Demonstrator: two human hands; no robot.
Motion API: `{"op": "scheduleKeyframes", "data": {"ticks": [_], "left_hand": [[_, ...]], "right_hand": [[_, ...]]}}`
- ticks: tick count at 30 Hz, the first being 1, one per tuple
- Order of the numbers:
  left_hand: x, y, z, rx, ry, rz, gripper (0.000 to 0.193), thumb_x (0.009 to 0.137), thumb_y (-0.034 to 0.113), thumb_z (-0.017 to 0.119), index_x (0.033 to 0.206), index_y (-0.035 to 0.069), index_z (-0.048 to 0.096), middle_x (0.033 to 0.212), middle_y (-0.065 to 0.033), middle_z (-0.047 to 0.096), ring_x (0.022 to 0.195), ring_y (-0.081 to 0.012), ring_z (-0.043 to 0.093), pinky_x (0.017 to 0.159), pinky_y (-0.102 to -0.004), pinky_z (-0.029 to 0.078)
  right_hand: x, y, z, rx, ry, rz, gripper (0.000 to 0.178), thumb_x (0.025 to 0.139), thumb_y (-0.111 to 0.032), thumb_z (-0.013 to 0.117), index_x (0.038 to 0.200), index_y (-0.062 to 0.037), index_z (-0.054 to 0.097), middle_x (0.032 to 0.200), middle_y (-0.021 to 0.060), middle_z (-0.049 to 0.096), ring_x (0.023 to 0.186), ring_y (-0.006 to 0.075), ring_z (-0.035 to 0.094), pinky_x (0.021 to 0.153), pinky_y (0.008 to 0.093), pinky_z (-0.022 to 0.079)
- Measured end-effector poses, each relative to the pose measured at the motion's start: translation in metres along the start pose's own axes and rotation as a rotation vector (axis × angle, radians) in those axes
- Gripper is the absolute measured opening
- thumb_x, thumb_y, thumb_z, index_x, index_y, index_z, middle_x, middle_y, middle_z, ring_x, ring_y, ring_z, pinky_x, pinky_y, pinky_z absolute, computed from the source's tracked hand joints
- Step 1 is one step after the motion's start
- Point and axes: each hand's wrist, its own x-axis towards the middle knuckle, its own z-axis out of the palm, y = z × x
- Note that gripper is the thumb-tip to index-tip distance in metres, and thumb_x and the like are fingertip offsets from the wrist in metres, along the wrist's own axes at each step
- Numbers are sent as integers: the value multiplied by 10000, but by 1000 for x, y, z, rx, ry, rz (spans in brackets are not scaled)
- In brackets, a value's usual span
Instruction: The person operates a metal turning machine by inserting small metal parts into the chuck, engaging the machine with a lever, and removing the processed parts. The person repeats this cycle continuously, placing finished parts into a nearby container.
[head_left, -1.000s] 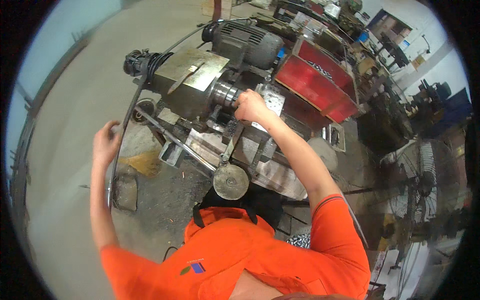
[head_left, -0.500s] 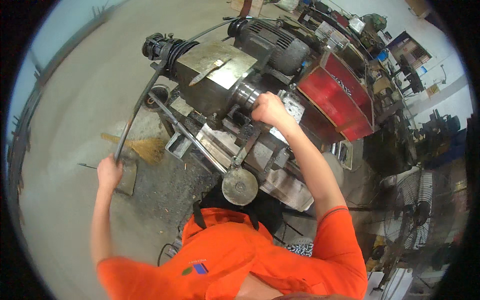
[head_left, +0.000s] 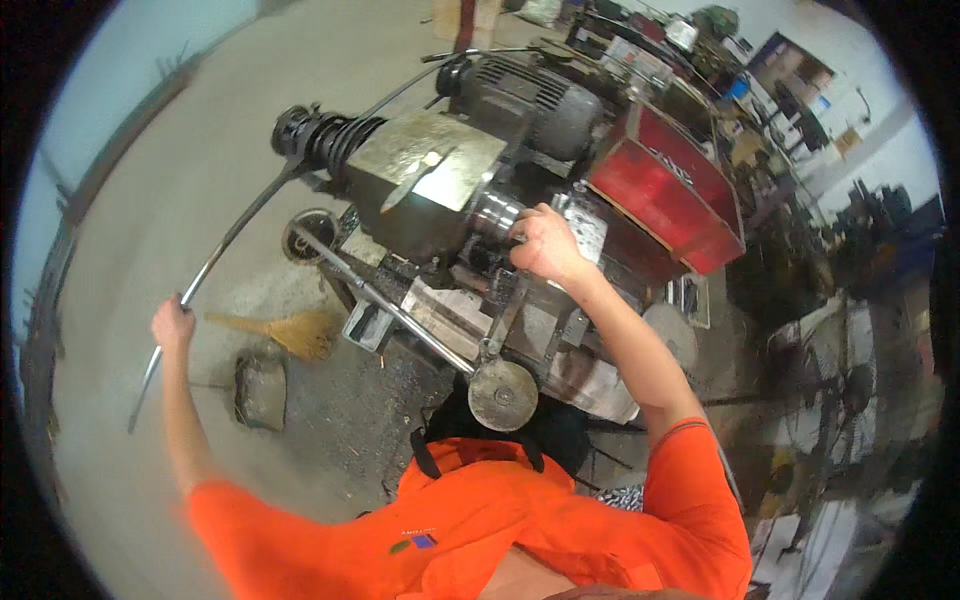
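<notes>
My left hand (head_left: 173,322) is closed around a long metal lever (head_left: 236,226), with the lever's free end sticking out below the fist. The lever's other end meets the ringed mechanism (head_left: 340,145) at the left of a lathe headstock (head_left: 430,150). At the headstock's right side, the fingers of my right hand (head_left: 548,245) are curled against the front of the shiny round spindle nose (head_left: 493,213). Whatever sits between those fingers is hidden. On top of the headstock lies a flat, narrow tool (head_left: 405,188).
A round metal disc (head_left: 503,395) and a slanted bar (head_left: 400,315) stand close to my body. Behind the headstock is a motor (head_left: 550,105); a red bin (head_left: 665,185) with small metal parts is to its right. A broom (head_left: 300,332) and a dustpan (head_left: 262,390) lie on the floor.
My left hand has swung outward to the left with the lever, and more of its lower end shows. My right hand stays at the spindle nose. The whole view has shifted slightly.
</notes>
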Motion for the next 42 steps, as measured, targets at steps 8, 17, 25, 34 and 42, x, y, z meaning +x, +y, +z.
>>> {"op": "scheduleKeyframes", "data": {"ticks": [8,17,25,34,42], "left_hand": [[-88,192,138,-759,-634,-41,502,761,347,633,1115,-6,581,1024,-254,622,945,-410,599,794,-438,477],[-69,263,118,91,-457,685,271,732,276,644,997,222,651,900,-94,671,851,-278,655,687,-401,518],[-55,213,75,-481,-522,362,346,794,287,656,1065,72,632,786,-126,670,677,-265,651,567,-369,512],[-53,276,-15,-1191,-592,-140,523,876,442,566,1016,-62,558,693,-144,628,457,-185,589,434,-265,487],[-53,292,46,-1378,-326,-209,281,869,229,544,943,-42,543,751,-111,597,557,-211,590,484,-335,496]], "right_hand": [[-138,0,-64,130,244,131,387,547,-94,628,929,-35,653,1145,163,574,987,340,543,834,385,468],[-356,46,-98,8,194,828,384,569,-88,595,937,-29,682,1123,168,607,1043,338,569,884,354,462],[-570,119,-85,-320,-12,1401,547,568,-145,634,1108,-65,597,1080,190,607,962,389,577,841,429,469],[-616,69,-58,-522,-158,1473,266,673,-229,594,879,-61,607,857,168,640,805,360,625,705,458,507],[-534,-93,-17,395,356,1447,211,620,-127,569,797,-18,605,586,23,471,549,121,422,477,289,333]]}}
